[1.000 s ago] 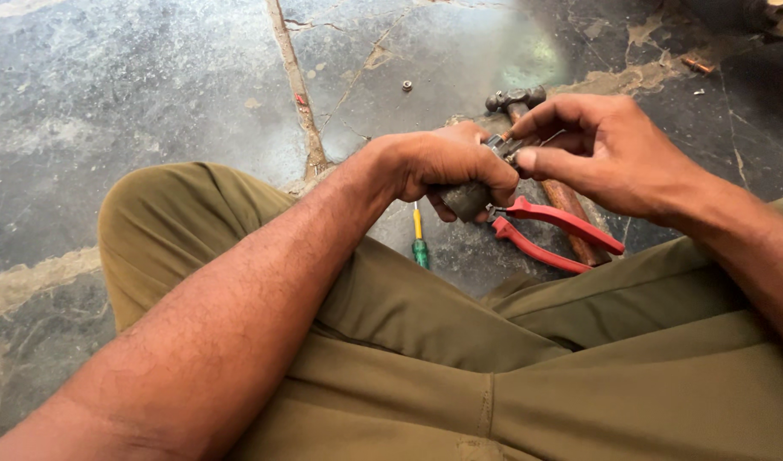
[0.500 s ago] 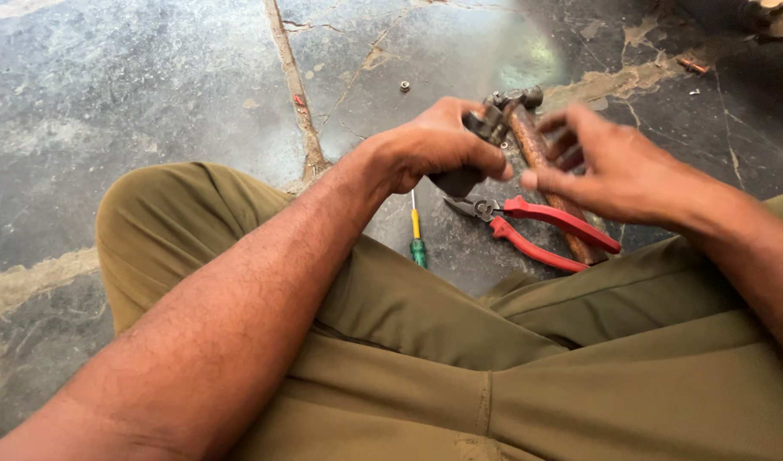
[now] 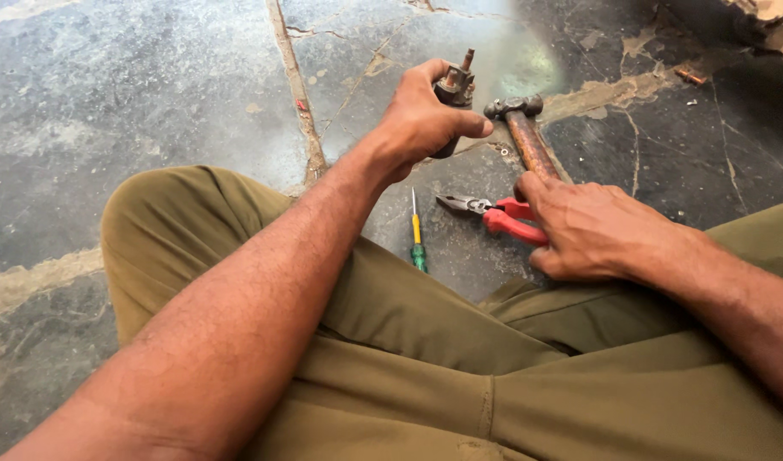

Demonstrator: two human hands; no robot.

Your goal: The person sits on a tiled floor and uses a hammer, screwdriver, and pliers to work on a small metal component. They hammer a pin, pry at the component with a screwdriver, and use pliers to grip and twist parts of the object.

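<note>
Hands work over a cracked stone floor [image 3: 135, 102], seen from above a seated person's lap in olive trousers [image 3: 425, 358]. The left hand [image 3: 425, 119] is raised off the floor and closed around a small dark metal part [image 3: 454, 90], a stubby cylinder with a rusty stud sticking up from its top; the thumb lies across the front of it and the fingers wrap behind, so the lower half of the part is hidden. The right hand [image 3: 592, 230] is lower, palm down, resting on the red handles of a pair of pliers [image 3: 494, 213] that lie on the floor with the metal nose pointing left. The fingers are curled over the handles, but whether they actually clamp them or only rest there cannot be told. Just beyond that hand lies a hammer [image 3: 523, 128], its dark head near the held part and its rusty handle running back under the right hand's fingertips. A small screwdriver [image 3: 417, 235] with a yellow and green handle lies between the knees, just left of the pliers' nose, tip pointing away.
</note>
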